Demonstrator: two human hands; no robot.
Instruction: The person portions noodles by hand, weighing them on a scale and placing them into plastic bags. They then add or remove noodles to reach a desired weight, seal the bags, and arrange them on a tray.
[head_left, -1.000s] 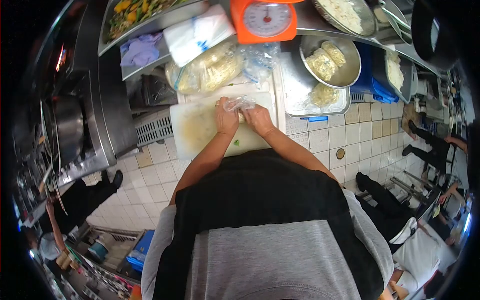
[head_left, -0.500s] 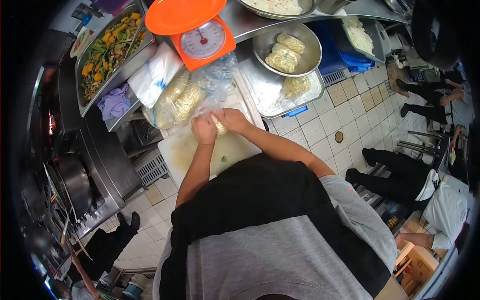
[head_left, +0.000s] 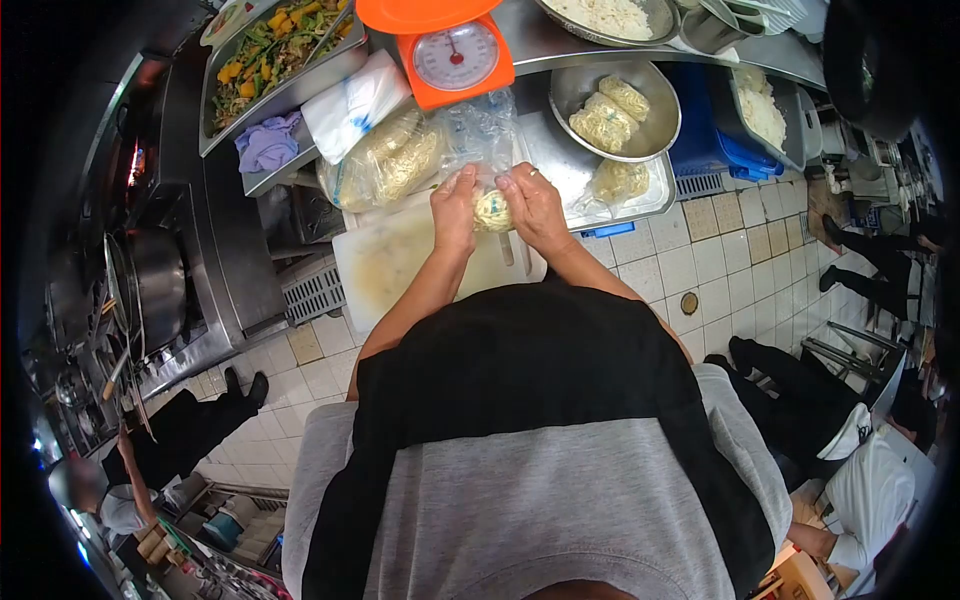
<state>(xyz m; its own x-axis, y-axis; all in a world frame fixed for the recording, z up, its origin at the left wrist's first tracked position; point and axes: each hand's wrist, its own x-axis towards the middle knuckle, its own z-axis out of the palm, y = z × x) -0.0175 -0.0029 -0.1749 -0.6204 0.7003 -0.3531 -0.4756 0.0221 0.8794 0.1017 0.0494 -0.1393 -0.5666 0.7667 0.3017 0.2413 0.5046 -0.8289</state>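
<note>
Between my hands, above a white cutting board (head_left: 385,265), is a small clear bag of pale yellow noodles (head_left: 492,213). My left hand (head_left: 455,212) grips the bag's gathered plastic on one side, fingers closed. On the other side my right hand (head_left: 537,206) pinches the plastic between thumb and fingers. Just beyond the left hand lies a large plastic bag of noodles (head_left: 405,165), with crumpled clear plastic bags (head_left: 478,125) beside it. Farther right, a steel bowl (head_left: 660,130) contains several bagged noodle portions (head_left: 603,122), and another bagged portion (head_left: 618,182) rests on a metal tray (head_left: 652,200).
An orange scale (head_left: 456,60) stands at the back. Left of it are a steel pan of cooked vegetables (head_left: 255,85), a white plastic bag (head_left: 355,105) and a purple cloth (head_left: 268,145). Other people stand at the lower left and at the right on the tiled floor.
My hands have drawn apart slightly, and the bagged noodles show more fully between them. A green leaf scrap on the board no longer shows. The whole view has shifted with my head.
</note>
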